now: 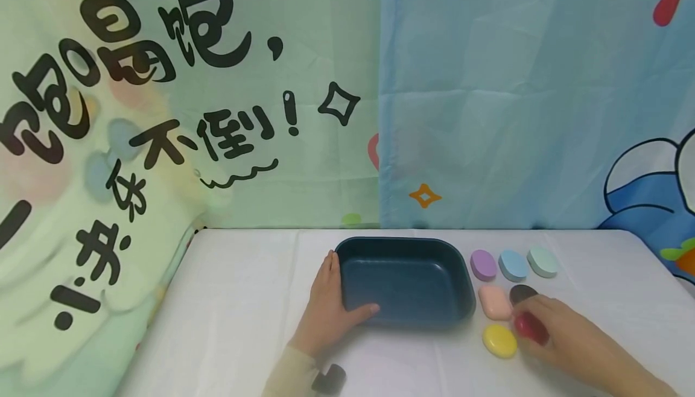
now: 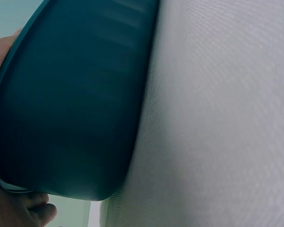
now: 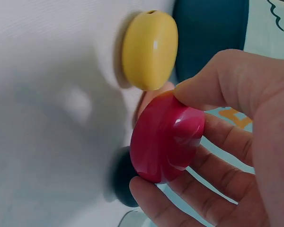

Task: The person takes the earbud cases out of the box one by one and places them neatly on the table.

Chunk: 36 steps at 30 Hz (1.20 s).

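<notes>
A dark blue rectangular basin [image 1: 407, 318] stands on the white cloth. My left hand [image 1: 331, 309] holds it at its near left corner, the fingers along the left side and the thumb over the near rim; the left wrist view shows the basin's outer wall [image 2: 75, 109] close up. Off the basin's right side, my right hand [image 1: 559, 336] pinches a glossy red rounded piece [image 3: 163, 139] between thumb and fingers. Beside that hand lie a yellow oval piece [image 1: 500, 341], a pink rounded-square piece [image 1: 495, 302] and a black piece [image 1: 522, 293], partly hidden by the hand.
Behind these, a purple piece [image 1: 483, 265], a light blue piece [image 1: 513, 265] and a mint green piece [image 1: 542, 261] form a row right of the basin. Printed curtains [image 1: 326, 35] border the table's back and left. A dark grey object [image 1: 329, 380] shows at my left cuff.
</notes>
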Tool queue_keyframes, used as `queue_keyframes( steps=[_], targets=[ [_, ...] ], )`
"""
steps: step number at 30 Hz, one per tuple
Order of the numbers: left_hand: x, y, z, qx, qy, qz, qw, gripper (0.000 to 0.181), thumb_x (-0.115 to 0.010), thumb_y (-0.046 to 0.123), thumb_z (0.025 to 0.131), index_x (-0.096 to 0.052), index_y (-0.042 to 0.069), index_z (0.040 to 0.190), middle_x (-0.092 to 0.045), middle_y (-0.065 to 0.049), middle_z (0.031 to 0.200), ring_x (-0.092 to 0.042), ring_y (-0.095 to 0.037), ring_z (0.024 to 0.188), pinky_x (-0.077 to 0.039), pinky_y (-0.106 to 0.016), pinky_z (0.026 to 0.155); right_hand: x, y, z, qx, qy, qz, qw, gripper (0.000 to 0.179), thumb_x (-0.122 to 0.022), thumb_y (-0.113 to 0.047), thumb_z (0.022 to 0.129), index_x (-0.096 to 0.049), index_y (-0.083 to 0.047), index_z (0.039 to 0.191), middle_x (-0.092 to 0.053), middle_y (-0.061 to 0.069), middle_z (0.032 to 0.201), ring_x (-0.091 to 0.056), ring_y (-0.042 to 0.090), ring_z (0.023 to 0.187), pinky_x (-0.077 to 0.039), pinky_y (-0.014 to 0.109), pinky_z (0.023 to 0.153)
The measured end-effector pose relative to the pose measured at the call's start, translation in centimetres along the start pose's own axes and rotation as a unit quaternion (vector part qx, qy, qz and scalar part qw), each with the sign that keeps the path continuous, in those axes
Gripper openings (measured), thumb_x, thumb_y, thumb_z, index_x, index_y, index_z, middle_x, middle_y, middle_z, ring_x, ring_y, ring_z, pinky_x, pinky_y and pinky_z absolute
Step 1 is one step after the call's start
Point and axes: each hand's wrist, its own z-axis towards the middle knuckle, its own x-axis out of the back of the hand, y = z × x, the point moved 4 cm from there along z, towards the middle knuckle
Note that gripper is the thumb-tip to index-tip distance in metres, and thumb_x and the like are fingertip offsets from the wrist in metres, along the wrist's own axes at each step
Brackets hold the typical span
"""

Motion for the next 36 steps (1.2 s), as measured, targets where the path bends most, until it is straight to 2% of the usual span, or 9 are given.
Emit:
queue_keyframes(
  steps=[3,8,11,19,29,36],
  targets=[
    [0.1,0.1,-0.1,0.005,-0.004,-0.005,1.0,0.121,-0.073,0.064,0.082,-0.006,0.002,0.161,-0.007,-0.018,0.167,-0.007,-0.033,0.154,-0.022,-0.054,0.119,-0.5,0.4,0.0,-0.015,-0.016,0.007,0.9997,0.055,-0.083,-0.033,0.082,-0.064,-0.003,0.123,-0.064,0.015,0.113,-0.058,0.03,0.096,-0.052,0.06,0.088],
    [0.1,0.1,-0.1,0.004,-0.003,-0.006,1.0,0.121,-0.073,0.063,0.081,-0.006,0.001,0.161,-0.007,-0.018,0.167,-0.007,-0.032,0.154,-0.022,-0.054,0.119,-1.2,1.3,-0.1,-0.043,-0.039,0.037,0.9976,0.068,-0.069,-0.052,0.09,-0.059,0.0,0.133,-0.061,0.022,0.123,-0.057,0.036,0.102,-0.05,0.063,0.089],
    [0.0,0.0,0.0,0.001,0.0,-0.004,1.0,0.121,-0.073,0.063,0.081,-0.007,0.001,0.161,-0.007,-0.019,0.167,-0.007,-0.033,0.154,-0.022,-0.054,0.119,-1.6,1.7,-0.2,-0.057,-0.043,0.053,0.996,0.07,-0.066,-0.057,0.09,-0.059,-0.002,0.133,-0.061,0.019,0.122,-0.057,0.034,0.102,-0.049,0.063,0.09],
    [-0.1,-0.1,0.0,-0.006,0.003,-0.002,1.0,0.121,-0.074,0.062,0.082,-0.006,0.0,0.16,-0.008,-0.021,0.166,-0.008,-0.036,0.153,-0.022,-0.056,0.118,-2.2,2.6,-0.4,-0.061,-0.049,0.054,0.9954,0.078,-0.059,-0.067,0.089,-0.058,-0.003,0.134,-0.062,0.014,0.119,-0.057,0.031,0.099,-0.05,0.063,0.088],
    [0.0,-0.2,0.0,-0.006,0.007,-0.004,1.0,0.121,-0.075,0.061,0.082,-0.006,0.0,0.16,-0.008,-0.022,0.166,-0.009,-0.037,0.153,-0.023,-0.057,0.118,-2.2,2.7,-0.3,-0.056,-0.03,0.057,0.9964,0.077,-0.069,-0.061,0.086,-0.057,0.001,0.131,-0.062,0.011,0.115,-0.059,0.028,0.095,-0.053,0.059,0.087],
    [0.2,0.0,-0.2,-0.006,0.006,-0.005,1.0,0.12,-0.075,0.06,0.082,-0.007,-0.001,0.16,-0.008,-0.022,0.166,-0.009,-0.036,0.153,-0.023,-0.056,0.118,-2.0,2.2,-0.6,-0.06,-0.038,0.06,0.9957,0.082,-0.066,-0.066,0.084,-0.057,0.002,0.13,-0.062,0.012,0.115,-0.058,0.027,0.093,-0.055,0.057,0.084]
  ],
)
